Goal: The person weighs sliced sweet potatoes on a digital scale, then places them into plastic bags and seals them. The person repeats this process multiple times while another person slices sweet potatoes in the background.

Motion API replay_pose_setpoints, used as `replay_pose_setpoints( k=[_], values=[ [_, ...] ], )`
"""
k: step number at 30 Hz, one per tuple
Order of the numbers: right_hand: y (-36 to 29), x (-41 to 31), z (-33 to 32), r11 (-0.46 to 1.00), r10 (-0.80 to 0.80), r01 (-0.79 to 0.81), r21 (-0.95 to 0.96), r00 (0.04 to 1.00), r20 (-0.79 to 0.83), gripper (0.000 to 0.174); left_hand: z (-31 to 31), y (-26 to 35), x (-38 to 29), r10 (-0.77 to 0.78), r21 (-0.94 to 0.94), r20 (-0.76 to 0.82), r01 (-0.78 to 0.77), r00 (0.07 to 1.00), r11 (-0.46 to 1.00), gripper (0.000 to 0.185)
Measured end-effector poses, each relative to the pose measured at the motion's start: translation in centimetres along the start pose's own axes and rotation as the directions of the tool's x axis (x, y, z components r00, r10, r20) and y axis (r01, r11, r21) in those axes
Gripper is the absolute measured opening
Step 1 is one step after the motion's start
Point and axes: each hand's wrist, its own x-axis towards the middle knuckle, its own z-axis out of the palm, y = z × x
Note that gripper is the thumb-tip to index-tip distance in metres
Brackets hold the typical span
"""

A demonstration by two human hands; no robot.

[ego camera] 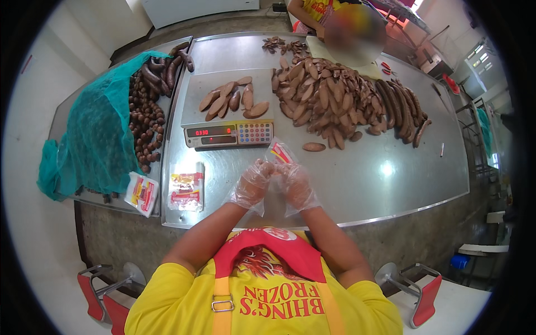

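Observation:
My left hand (255, 182) and my right hand (295, 184), both in clear plastic gloves, meet just in front of the digital scale. Between their fingers is a clear plastic pouch (281, 151) with red and yellow print. Its upper end points towards the scale; my fingers hide the lower part. Several slanted sausage slices (226, 98) lie on the scale's metal platform (194, 86), and the scale's front panel (228, 135) has a lit red display and a keypad. A flat stack of printed pouches (186, 190) lies to the left of my left hand.
A large heap of sliced sausage (326, 96) covers the back right of the steel table (377, 176), beside whole sausages (402, 109). Teal netting (96, 121) covers round sausages (146, 125) on the left table. Across the table, a co-worker (310, 16) stands by a cutting board (318, 48) and red-handled scissors (387, 69).

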Motion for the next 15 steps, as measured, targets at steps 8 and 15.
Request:
replay_pose_setpoints(
  k=[8, 15],
  values=[
    [2.9, 1.1, 3.8, 0.706, 0.409, -0.437, 0.557, 0.894, 0.184, 0.025, -3.0, -2.0, 2.5, 0.023, -0.153, 0.138, -0.002, 0.990, 0.988, 0.026],
    [2.4, 2.0, 2.6, 0.974, -0.130, 0.117, -0.194, 0.990, -0.056, 0.031, -11.9, -13.5, 11.2, -0.164, 0.417, -0.271, 0.269, 0.948, 0.868, 0.044]
  ],
)
